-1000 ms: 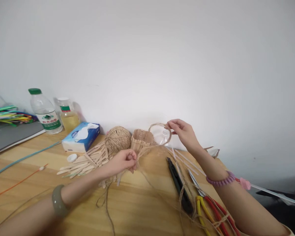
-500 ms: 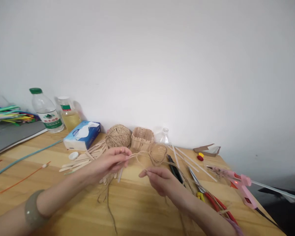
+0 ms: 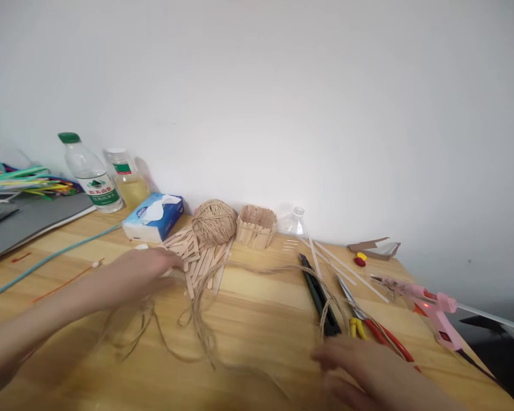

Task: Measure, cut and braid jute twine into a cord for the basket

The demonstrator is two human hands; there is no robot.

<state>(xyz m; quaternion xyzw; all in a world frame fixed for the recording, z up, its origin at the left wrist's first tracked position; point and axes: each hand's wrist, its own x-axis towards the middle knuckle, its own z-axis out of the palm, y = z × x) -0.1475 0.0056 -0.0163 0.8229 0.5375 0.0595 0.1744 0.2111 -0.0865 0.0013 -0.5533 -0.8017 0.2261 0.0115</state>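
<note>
My left hand (image 3: 148, 271), blurred by motion, is over the left part of the table with its fingers stretched out and nothing visible in them. Beneath and beside it trail loose ends of brown twine (image 3: 203, 325). The twine lies in long strands that curve across the table to the right. My right hand (image 3: 364, 365) is low at the right, also blurred, fingers apart. A thin loop of the twine comes down close to its fingertips, just by the black utility knife (image 3: 319, 297). Whether the fingers touch the twine is hard to see.
Behind the strands stand a twine ball (image 3: 214, 221) and a small wooden-stick basket (image 3: 256, 228), with craft sticks (image 3: 201, 262) nearby. Pliers with red handles (image 3: 379, 334), scissors (image 3: 351, 302) and a pink glue gun (image 3: 437, 311) lie right. Tissue pack (image 3: 154, 217) and bottles (image 3: 96, 180) stand left.
My hands have moved apart, left hand leftward and right hand down and right. The twine they held between them now lies across the table. The view has shifted slightly.
</note>
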